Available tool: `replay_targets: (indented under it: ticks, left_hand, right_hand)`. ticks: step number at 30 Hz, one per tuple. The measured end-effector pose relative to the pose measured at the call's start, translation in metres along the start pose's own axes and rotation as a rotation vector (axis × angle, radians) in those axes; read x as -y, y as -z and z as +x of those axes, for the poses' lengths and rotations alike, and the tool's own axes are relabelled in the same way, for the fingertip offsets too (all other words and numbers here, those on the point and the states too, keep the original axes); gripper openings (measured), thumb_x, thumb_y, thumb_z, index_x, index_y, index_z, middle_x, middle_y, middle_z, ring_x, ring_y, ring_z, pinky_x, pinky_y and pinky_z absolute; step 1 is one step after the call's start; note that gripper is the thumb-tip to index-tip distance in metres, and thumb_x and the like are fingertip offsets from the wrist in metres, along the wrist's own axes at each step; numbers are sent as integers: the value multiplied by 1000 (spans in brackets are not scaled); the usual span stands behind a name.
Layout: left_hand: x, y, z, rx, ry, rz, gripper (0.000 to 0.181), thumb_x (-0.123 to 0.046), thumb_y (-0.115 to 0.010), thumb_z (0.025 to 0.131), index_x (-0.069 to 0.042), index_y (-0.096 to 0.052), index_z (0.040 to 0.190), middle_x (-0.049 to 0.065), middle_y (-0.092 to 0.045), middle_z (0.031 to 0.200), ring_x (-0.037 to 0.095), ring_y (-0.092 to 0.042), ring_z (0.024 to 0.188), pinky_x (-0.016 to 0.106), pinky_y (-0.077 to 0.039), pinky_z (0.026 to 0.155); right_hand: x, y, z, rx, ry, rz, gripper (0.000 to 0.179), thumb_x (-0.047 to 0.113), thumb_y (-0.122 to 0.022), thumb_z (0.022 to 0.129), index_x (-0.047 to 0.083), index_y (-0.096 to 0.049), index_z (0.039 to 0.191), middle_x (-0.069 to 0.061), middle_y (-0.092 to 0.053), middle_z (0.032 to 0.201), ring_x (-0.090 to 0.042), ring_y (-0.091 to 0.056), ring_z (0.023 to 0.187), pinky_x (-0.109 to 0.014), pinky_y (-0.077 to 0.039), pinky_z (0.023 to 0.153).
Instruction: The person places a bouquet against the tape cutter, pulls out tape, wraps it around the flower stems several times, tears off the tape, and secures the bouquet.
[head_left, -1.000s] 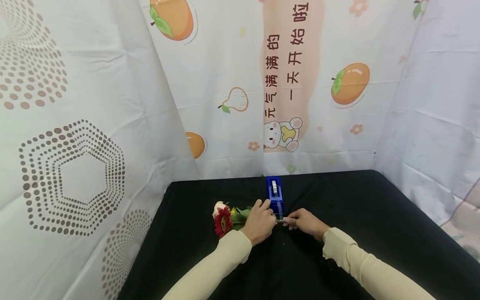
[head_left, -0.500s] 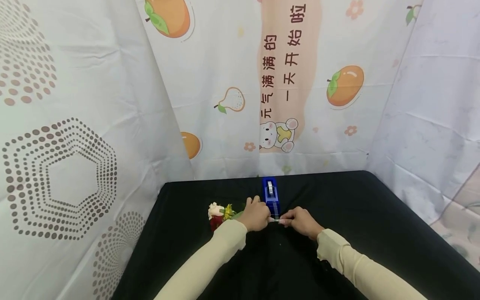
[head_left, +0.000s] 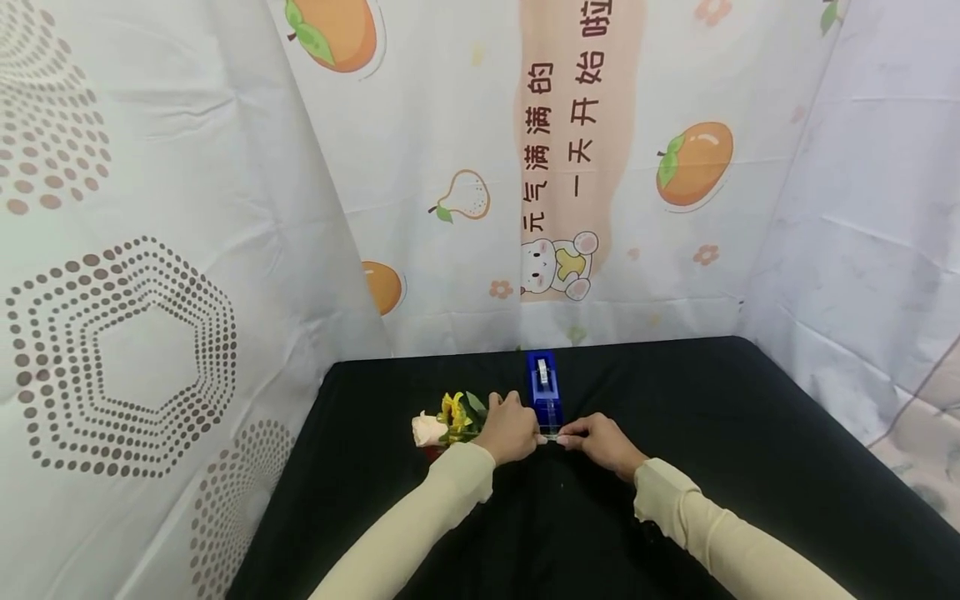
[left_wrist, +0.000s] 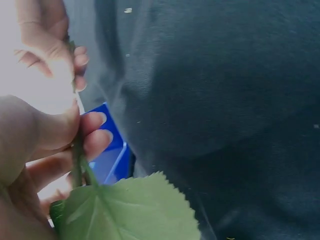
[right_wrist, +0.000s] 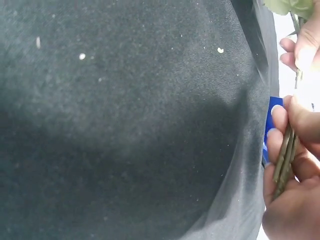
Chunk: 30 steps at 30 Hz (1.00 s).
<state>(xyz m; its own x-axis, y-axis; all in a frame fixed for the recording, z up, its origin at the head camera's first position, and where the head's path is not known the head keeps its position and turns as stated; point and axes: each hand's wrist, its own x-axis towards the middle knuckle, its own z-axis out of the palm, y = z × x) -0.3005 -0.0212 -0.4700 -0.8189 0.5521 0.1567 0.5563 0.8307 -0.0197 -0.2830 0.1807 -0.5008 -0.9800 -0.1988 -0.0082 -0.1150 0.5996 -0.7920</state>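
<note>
A small bunch of artificial-looking flowers lies sideways in the head view, with a pale rose [head_left: 429, 429], a yellow flower [head_left: 453, 412] and a bit of red bloom under them. My left hand [head_left: 507, 429] pinches its stems [left_wrist: 77, 160] below a green leaf [left_wrist: 127, 207]. Close by on the right, my right hand [head_left: 606, 447] grips the lower stem ends [right_wrist: 285, 155] between thumb and fingers. A short stretch of stem shows between the two hands. Just behind them stands a blue tape dispenser [head_left: 545, 392] with a roll of tape; whether tape touches the stems I cannot tell.
A black cloth [head_left: 675, 400] covers the table, with tiny pale specks on it. White printed curtains [head_left: 450, 250] enclose the back and both sides.
The bunch has turned about its stems: the red flower has gone from the front to underneath, and the pale rose and yellow flower now show on top. Both hands keep hold of the stems.
</note>
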Motion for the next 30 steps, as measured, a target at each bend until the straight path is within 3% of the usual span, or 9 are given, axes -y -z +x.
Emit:
replay_targets:
  ticks: [5,8,13,20,25,30]
  left_hand:
    - [-5,-7,-5,-109,-52,139,30,-36,-69,98,-28,-75,70,-12,-61,65,15,-38,79,40,-25,77]
    - [-7,-10,-8,-201,-88,212,31,-35,-70,96,-28,-71,66,-11,-61,64,16,-37,78,39,-24,76]
    - [-8,-14,-12,-290,-102,257,28,-34,-75,93,-30,-72,65,-12,-64,69,15,-35,77,38,-21,77]
    - [-8,-17,-14,-307,-126,307,22,-38,-75,93,-32,-76,73,-14,-67,78,16,-37,82,38,-23,78]
    - [-8,-15,-14,-280,-147,334,15,-39,-76,92,-32,-77,78,-13,-68,83,15,-43,89,38,-29,82]
    - [-7,-14,-15,-255,-141,282,20,-39,-70,98,-30,-78,82,-11,-69,86,15,-42,86,37,-28,81]
  right_hand:
    - [2,1,0,44,-69,28,28,28,-61,105,8,-79,95,0,-69,87,-17,-60,80,-35,-49,74]
    - [7,1,0,51,-66,-3,33,29,-58,107,8,-77,89,-1,-67,83,-18,-57,76,-35,-46,71]
    - [16,0,1,56,-60,-47,33,26,-55,108,6,-77,92,-1,-70,85,-18,-56,74,-36,-44,72]
    - [19,-1,3,47,-45,-52,27,18,-57,107,6,-78,95,-1,-71,85,-18,-58,76,-37,-45,74]
    - [19,-1,2,18,-43,-27,20,15,-64,102,7,-79,95,-3,-72,86,-18,-60,78,-35,-47,72]
    - [21,2,-1,3,-30,-36,18,15,-66,101,6,-80,96,-2,-70,84,-18,-59,77,-36,-47,71]
